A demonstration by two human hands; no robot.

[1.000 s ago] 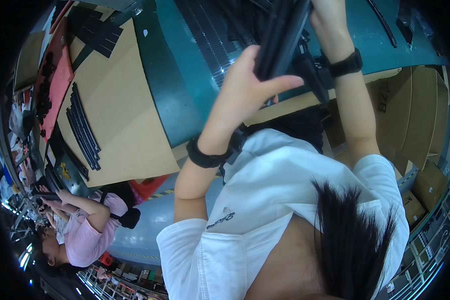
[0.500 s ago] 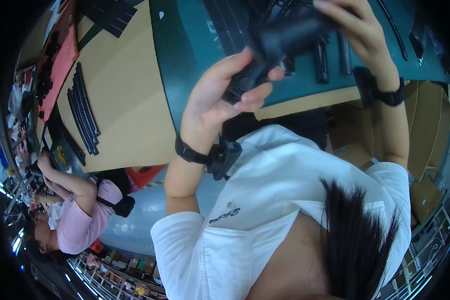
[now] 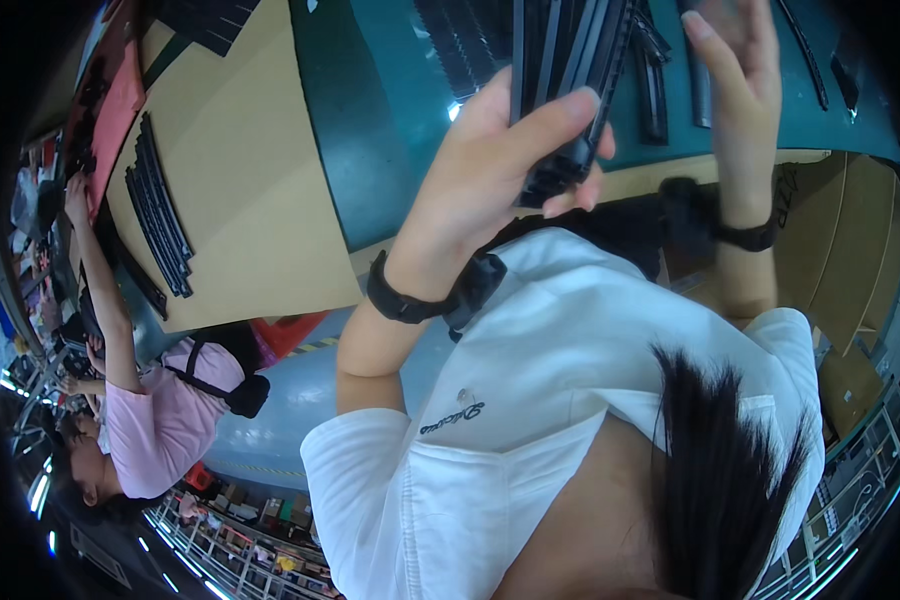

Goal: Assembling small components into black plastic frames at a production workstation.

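Observation:
A bundle of long black plastic strips [image 3: 567, 70] stands upright in my left hand [image 3: 490, 165], its fingers and thumb wrapped round the lower end. The bundle's upper part runs out of the top of the picture. To the right of it, my right hand [image 3: 745, 75] is raised over the table with thumb and fingers apart, holding nothing. Its fingertips are partly cut off at the top edge. Beneath and between my hands, more black strips [image 3: 652, 100] lie on the green table [image 3: 360, 110]. Each wrist wears a black strap with a small dark device.
Flat black ribbed pieces [image 3: 455, 45] lie behind my left hand. On the left, a brown cardboard sheet [image 3: 260, 180] bears a row of black strips [image 3: 157, 215]. A person in a pink shirt [image 3: 170, 440] works there. Cardboard boxes [image 3: 840, 260] stand at the right, below the table edge.
The bundle has swung from tilted to upright in my left hand. My right hand has come off it and opened. The other person's arm has stretched farther up the table.

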